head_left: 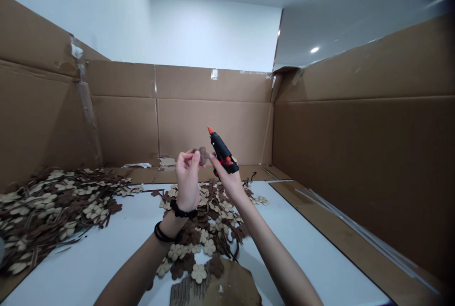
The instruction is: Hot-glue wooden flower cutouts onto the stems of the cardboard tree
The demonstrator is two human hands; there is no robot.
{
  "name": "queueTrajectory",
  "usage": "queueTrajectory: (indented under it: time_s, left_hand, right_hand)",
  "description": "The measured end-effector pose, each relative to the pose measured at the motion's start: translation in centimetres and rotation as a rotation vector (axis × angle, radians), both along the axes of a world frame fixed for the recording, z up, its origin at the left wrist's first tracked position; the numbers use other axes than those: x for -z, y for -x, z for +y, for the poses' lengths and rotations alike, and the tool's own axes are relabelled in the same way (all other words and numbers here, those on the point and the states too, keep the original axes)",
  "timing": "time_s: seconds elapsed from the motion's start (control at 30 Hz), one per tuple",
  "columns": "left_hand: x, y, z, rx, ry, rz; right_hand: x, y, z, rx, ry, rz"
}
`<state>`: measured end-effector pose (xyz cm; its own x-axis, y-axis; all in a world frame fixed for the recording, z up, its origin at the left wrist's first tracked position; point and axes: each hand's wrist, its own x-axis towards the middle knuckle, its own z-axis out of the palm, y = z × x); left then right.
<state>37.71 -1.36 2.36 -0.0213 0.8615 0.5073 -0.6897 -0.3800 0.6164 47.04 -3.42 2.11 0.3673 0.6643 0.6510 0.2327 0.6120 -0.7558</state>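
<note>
My left hand [188,173] pinches a brown flower cutout [204,155] between thumb and fingers, held up above the table. Close on its right, my right hand [229,180] is wrapped around a black glue gun [221,148]. The gun's orange nozzle points up and to the left, apart from the flower. Part of the gun's handle is hidden by my hand. Below both hands lies a loose pile of cream and brown flower cutouts [209,247] mixed with thin dark strips.
A larger heap of flowers and strips [64,206] covers the table's left side. A worn piece of cardboard [232,284] lies at the front. Clear glue sticks [366,237] rest along the right edge. Cardboard walls [213,121] enclose the white table [298,230] at the back and sides.
</note>
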Motion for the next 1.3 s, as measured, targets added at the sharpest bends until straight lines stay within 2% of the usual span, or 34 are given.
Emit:
queueTrajectory:
  time_s: [0.23, 0.43, 0.67, 0.83, 0.93, 1.3]
  left_hand:
    - [0.1, 0.1, 0.6, -0.167, -0.102, 0.098]
    - [0.4, 0.3, 0.8, -0.142, -0.128, 0.195]
    - [-0.3, 1.2, 1.4, -0.030, -0.090, 0.277]
    - [-0.8, 2.2, 1.9, -0.075, -0.321, 0.620]
    - [-0.7, 2.4, 2.1, -0.070, -0.407, 0.713]
    - [-0.7, 2.5, 2.0, -0.072, -0.423, 0.696]
  right_hand:
    - [-0.2, 0.0, -0.2, -0.025, 0.025, 0.036]
    - [-0.9, 0.1, -0.7, -0.068, 0.026, -0.025]
    - [-0.8, -0.9, -0.6, 0.005, 0.038, -0.004]
    - [-1.0, -1.1, -0.7, -0.002, 0.041, -0.017]
    - [-1.1, -1.2, -0.8, -0.024, 0.043, -0.035]
    - [-1.5, -1.3, -1.3, -0.089, 0.037, -0.121]
